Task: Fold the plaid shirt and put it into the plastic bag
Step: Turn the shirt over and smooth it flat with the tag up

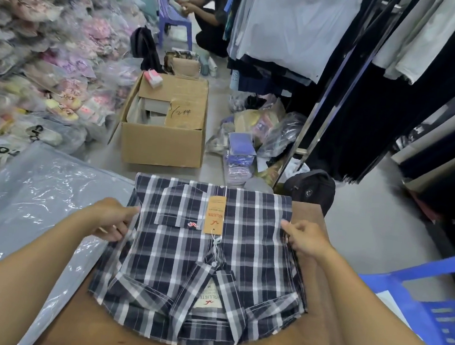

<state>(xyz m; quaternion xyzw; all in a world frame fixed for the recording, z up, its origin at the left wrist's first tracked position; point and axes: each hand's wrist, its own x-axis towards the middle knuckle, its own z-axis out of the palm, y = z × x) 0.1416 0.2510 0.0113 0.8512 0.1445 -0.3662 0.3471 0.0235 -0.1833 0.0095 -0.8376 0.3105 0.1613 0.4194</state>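
Observation:
The plaid shirt [242, 261], navy, grey and white, lies folded into a rectangle on a brown board [312, 338], collar towards me, with an orange tag [215, 214] on its front. My left hand [113, 219] grips the shirt's left edge. My right hand [304, 241] grips the right edge. The clear plastic bag [31, 208] lies flat to the left of the shirt, partly under my left forearm.
An open cardboard box [163, 143] stands on the floor beyond the shirt. Bagged shoes [35, 67] pile up on the left. Hanging clothes [372, 61] fill a rack on the right. A blue plastic chair [431, 306] is at my right. A person [209, 16] crouches far back.

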